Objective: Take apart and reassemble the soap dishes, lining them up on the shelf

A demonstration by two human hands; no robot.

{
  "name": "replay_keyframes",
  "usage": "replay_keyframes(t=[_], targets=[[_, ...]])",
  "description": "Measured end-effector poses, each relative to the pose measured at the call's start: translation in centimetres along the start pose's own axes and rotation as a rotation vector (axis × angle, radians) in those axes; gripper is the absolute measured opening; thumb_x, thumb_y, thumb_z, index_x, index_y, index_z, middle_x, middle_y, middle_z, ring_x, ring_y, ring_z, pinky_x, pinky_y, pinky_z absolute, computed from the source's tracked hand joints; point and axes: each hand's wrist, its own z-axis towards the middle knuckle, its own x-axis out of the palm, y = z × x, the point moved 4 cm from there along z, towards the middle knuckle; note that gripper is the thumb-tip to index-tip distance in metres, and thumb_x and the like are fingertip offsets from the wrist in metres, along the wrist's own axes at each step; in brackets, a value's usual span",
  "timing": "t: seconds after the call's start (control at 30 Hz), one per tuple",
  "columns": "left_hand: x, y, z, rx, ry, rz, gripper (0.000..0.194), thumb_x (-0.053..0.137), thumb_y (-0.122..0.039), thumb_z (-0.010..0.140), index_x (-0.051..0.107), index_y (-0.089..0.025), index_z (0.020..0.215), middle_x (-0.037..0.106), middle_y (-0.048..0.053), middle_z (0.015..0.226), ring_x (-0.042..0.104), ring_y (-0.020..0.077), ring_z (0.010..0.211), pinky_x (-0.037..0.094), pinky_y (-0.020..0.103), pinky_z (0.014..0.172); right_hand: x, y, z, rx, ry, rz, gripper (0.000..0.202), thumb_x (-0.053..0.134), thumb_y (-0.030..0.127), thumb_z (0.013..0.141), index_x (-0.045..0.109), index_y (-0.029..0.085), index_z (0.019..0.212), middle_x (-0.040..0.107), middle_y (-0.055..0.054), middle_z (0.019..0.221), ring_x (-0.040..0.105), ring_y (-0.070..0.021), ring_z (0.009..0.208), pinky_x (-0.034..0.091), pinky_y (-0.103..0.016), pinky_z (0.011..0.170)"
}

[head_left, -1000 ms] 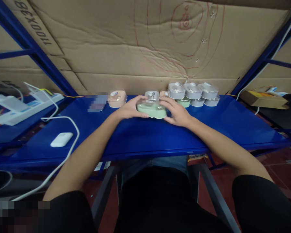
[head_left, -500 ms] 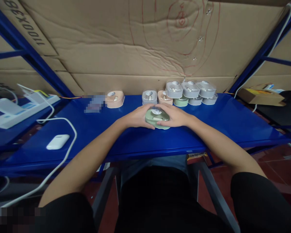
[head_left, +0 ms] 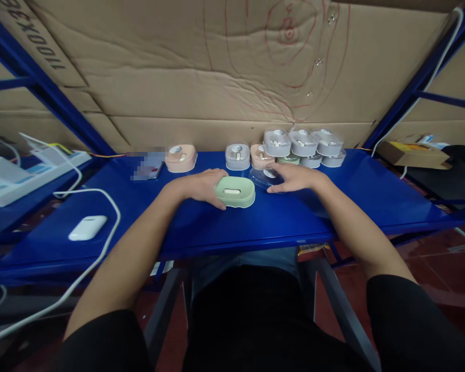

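My left hand [head_left: 207,187] grips the left end of a light green plastic box [head_left: 235,199], which is uncovered and has a small white bar in its middle. The box is at the front middle of the blue table. To its right, my right hand [head_left: 296,177] holds a clear plastic lid [head_left: 261,178] with a round label, thumb and fingers on its right edge. The lid is apart from the green box, just in front of a covered peach box [head_left: 258,155].
Stacked grey lidded boxes [head_left: 303,142] stand at the back right, with a single grey box [head_left: 237,156] and a peach box [head_left: 181,158] farther left. A white earbud case [head_left: 88,228] and a white cable [head_left: 114,227] lie on the left. Cardboard [head_left: 158,67] closes off the back.
The clear lid has come off the green box and moved right in my right hand. My left hand has moved slightly left with the green box.
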Motion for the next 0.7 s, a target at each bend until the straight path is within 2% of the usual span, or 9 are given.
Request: replay_keyframes(t=[0.13,0.23,0.33,0.4,0.43,0.53,0.6,0.7], targets=[[-0.4,-0.5,-0.3,0.022,0.002,-0.058,0.102,0.096,-0.066,0.065,0.065,-0.024,0.153,0.076,0.015,0.154,0.071,0.0434,0.140,0.054,0.048,0.116,0.3,-0.2,0.1,0.074,0.038,-0.086,0.089,0.095,0.068,0.084,0.073,0.018,0.154,0.080,-0.024,0.146,0.078,-0.0494,0.126,0.063,-0.062,0.108],[-0.8,-0.7,-0.6,0.069,-0.037,-0.127,0.106,0.096,-0.065,0.066,0.062,-0.024,0.158,0.074,0.016,0.158,0.073,0.0414,0.140,0.054,0.045,0.116,0.1,0.1,0.1,0.038,-0.008,-0.101,0.080,0.091,0.072,0.088,0.077,0.017,0.145,0.083,-0.023,0.136,0.079,-0.0458,0.119,0.063,-0.059,0.102],[-1.1,-1.1,-0.8,0.118,-0.099,-0.158,0.106,0.097,-0.067,0.068,0.062,-0.024,0.157,0.075,0.015,0.158,0.073,0.0408,0.139,0.055,0.045,0.116,-0.6,1.9,-0.1,-0.135,-0.246,-0.043,0.060,0.071,0.070,0.106,0.080,0.018,0.135,0.084,-0.020,0.134,0.078,-0.0406,0.123,0.061,-0.057,0.108],[-1.0,-1.5,-0.7,0.141,-0.118,-0.159,0.102,0.098,-0.066,0.068,0.063,-0.026,0.155,0.077,0.014,0.153,0.075,0.0406,0.135,0.056,0.045,0.112,-0.5,3.8,-0.4,-0.291,-0.397,0.048,0.056,0.056,0.067,0.116,0.078,0.020,0.139,0.084,-0.016,0.138,0.077,-0.0360,0.130,0.059,-0.054,0.115],[-0.8,-1.7,-0.6,0.142,-0.119,-0.157,0.099,0.099,-0.065,0.068,0.065,-0.026,0.153,0.078,0.013,0.149,0.076,0.0405,0.133,0.057,0.045,0.110,-0.1,4.8,-0.5,-0.363,-0.422,0.088,0.056,0.052,0.067,0.119,0.076,0.022,0.143,0.085,-0.014,0.139,0.077,-0.0339,0.132,0.058,-0.054,0.118],[-0.3,-2.0,-0.3,0.118,-0.118,-0.151,0.093,0.098,-0.067,0.067,0.067,-0.027,0.145,0.080,0.012,0.139,0.078,0.0401,0.124,0.059,0.046,0.102,1.9,7.1,-0.3,-0.509,-0.328,0.112,0.057,0.045,0.066,0.124,0.073,0.023,0.149,0.082,-0.014,0.145,0.076,-0.0309,0.135,0.059,-0.052,0.120],[0.0,-2.1,-0.1,0.119,-0.123,-0.156,0.089,0.096,-0.070,0.067,0.068,-0.027,0.139,0.080,0.012,0.135,0.078,0.0397,0.121,0.059,0.046,0.099,3.1,7.9,-0.1,-0.530,-0.268,0.077,0.058,0.042,0.063,0.125,0.075,0.020,0.147,0.079,-0.018,0.150,0.076,-0.0320,0.137,0.060,-0.054,0.121],[0.2,-2.2,0.1,0.129,-0.125,-0.154,0.086,0.096,-0.073,0.066,0.067,-0.028,0.133,0.080,0.012,0.131,0.078,0.0390,0.119,0.058,0.046,0.098,3.8,8.2,0.0,-0.535,-0.261,0.035,0.057,0.038,0.057,0.127,0.077,0.019,0.143,0.078,-0.021,0.153,0.071,-0.0353,0.148,0.056,-0.059,0.128]])
